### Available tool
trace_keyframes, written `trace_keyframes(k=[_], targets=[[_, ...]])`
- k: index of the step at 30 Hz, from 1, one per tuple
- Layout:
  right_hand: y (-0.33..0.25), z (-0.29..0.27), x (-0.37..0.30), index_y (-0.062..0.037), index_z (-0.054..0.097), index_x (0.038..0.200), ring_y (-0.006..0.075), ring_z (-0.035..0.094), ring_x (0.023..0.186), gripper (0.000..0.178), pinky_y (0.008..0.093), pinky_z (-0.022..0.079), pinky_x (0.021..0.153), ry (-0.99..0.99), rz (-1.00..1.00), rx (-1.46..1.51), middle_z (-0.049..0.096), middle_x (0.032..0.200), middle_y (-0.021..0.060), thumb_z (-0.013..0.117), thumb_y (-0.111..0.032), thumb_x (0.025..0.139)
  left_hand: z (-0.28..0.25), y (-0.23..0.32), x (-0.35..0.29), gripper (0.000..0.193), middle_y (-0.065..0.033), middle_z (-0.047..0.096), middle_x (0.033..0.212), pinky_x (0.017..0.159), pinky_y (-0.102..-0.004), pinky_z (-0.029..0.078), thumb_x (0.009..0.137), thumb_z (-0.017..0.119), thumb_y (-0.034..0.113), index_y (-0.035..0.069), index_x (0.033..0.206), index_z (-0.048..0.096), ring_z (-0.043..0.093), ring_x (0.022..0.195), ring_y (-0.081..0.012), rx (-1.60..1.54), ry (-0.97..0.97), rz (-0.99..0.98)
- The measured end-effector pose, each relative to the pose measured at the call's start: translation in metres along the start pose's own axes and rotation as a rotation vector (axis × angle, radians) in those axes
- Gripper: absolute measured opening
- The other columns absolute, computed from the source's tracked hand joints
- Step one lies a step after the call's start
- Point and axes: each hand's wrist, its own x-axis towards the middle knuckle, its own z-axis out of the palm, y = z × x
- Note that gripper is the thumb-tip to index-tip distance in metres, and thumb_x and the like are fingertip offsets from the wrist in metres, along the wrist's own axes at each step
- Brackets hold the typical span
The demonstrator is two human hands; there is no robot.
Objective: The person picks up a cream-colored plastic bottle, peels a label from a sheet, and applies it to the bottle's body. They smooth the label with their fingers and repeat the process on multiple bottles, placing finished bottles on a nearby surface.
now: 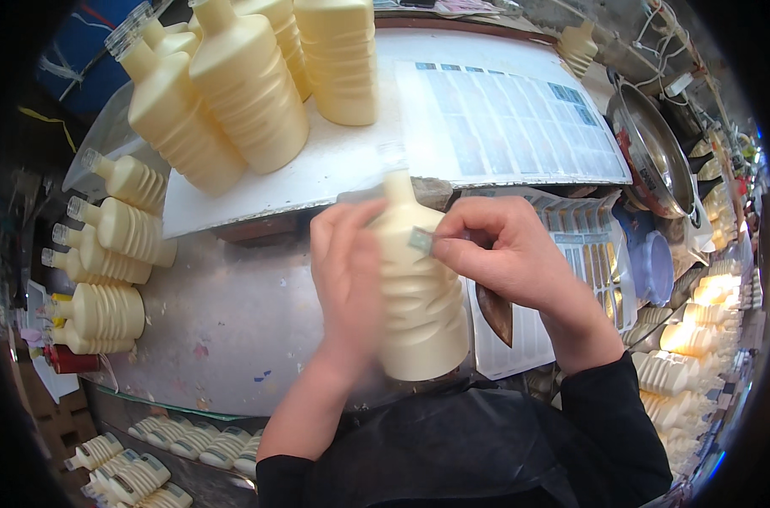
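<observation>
Grey metal, flecked with little bits of colour, covers the table (232,313) under the work. At its far side sits a white board (338,157), and big cream bottles (249,93) stand on its left part. On the right part of the board lies a large sheet of stickers (516,127), set out in rows. More sticker sheets (576,241) lie nearer, to the right. Past them are a round metal pan (652,148) and a purple tub (653,268). Smaller cream bottles (131,229) lie along the left edge of the table. Others sit low down at the near left, and many more are packed along the right, where some shine in bright light.

The bottle being worked on (423,330) is in the middle, in front of the person. It is pale cream, with a thin neck that points far, smooth shoulders, wavy ridges and a smooth round bottom part. The left hand (348,262) is blurry and half curled along the left side of the bottle; I cannot tell if it grips. The right hand (495,245) pinches a small green sticker (421,240) between thumb and finger, right by the bottle's shoulder. I cannot tell if it is stuck on.
</observation>
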Motion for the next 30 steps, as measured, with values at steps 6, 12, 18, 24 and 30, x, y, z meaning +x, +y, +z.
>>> trace_keyframes(k=[6,12,18,24,30], targets=[[0.008,-0.008,0.002,0.0024,0.072,0.087,0.0069,0.054,0.065,0.024,0.0275,0.045,0.058,0.010,0.018,-0.098,0.065,0.072,0.0020,0.068,-0.021,0.088,0.008,0.006,0.004,0.018,-0.0083,0.051,0.116,0.097,-0.0330,0.043,0.100,0.064,0.016,0.004,0.113,0.069,0.051,0.104,-0.0189,0.306,-0.004,0.040],[0.035,-0.006,-0.003,-0.0019,0.071,0.088,-0.0006,0.050,0.063,0.016,0.0190,0.037,0.055,0.025,0.115,0.162,0.060,0.071,-0.0062,0.068,-0.017,0.093,0.006,-0.012,-0.009,0.023,-0.0111,0.055,0.120,0.095,-0.0355,0.048,0.094,0.068,0.016,0.003,0.113,0.068,0.057,0.108,-0.0221,-0.029,0.064,-0.119],[0.054,0.005,0.002,-0.0020,0.069,0.089,-0.0003,0.052,0.068,0.013,0.0188,0.040,0.059,0.148,0.023,0.241,0.063,0.076,-0.0055,0.070,-0.014,0.094,0.004,-0.013,-0.013,0.027,-0.0100,0.055,0.125,0.094,-0.0326,0.049,0.098,0.065,0.016,0.001,0.121,0.066,0.057,0.109,-0.0188,-0.047,0.063,-0.090],[0.062,0.015,0.008,-0.0010,0.067,0.089,0.0016,0.057,0.075,0.011,0.0194,0.046,0.066,0.200,-0.015,0.202,0.066,0.083,-0.0026,0.072,-0.011,0.093,0.004,-0.015,-0.014,0.028,-0.0088,0.054,0.127,0.090,-0.0295,0.051,0.101,0.065,0.017,0.000,0.123,0.066,0.059,0.104,-0.0155,-0.131,0.063,-0.104],[0.066,0.017,0.008,-0.0003,0.066,0.089,0.0017,0.058,0.076,0.011,0.0192,0.047,0.066,0.221,0.000,0.225,0.067,0.084,-0.0020,0.072,-0.009,0.092,0.005,-0.017,-0.014,0.028,-0.0080,0.053,0.127,0.087,-0.0276,0.052,0.101,0.066,0.016,-0.002,0.123,0.066,0.061,0.098,-0.0137,-0.204,0.067,-0.142]])
